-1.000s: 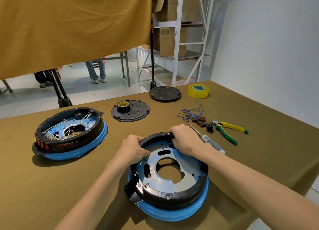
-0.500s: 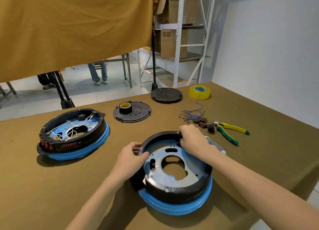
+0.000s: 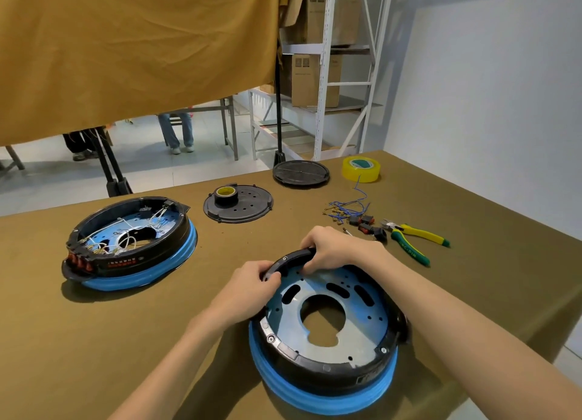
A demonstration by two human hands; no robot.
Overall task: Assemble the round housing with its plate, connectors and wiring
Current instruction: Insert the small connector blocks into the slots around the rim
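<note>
A round black housing (image 3: 315,375) with a blue ring underneath lies in front of me on the olive table cloth. Inside it sits a metal plate (image 3: 352,337) with a large central hole and several slots. My left hand (image 3: 252,289) grips the housing's far-left rim. My right hand (image 3: 333,248) grips the far rim beside it, fingers curled over the edge. Loose blue wires (image 3: 346,207) and small black-and-red connectors (image 3: 367,226) lie on the cloth beyond my right hand.
A second housing (image 3: 132,249), wired with white leads, lies at the left. Beyond are a black perforated disc (image 3: 244,207) carrying a tape roll, a black lid (image 3: 300,172), yellow tape (image 3: 361,168) and yellow-green pliers (image 3: 412,238). The table edge runs close at the right.
The housing has turned on the table under both hands, its side lug going from the near left to the right. My hands have come closer together on the far rim.
</note>
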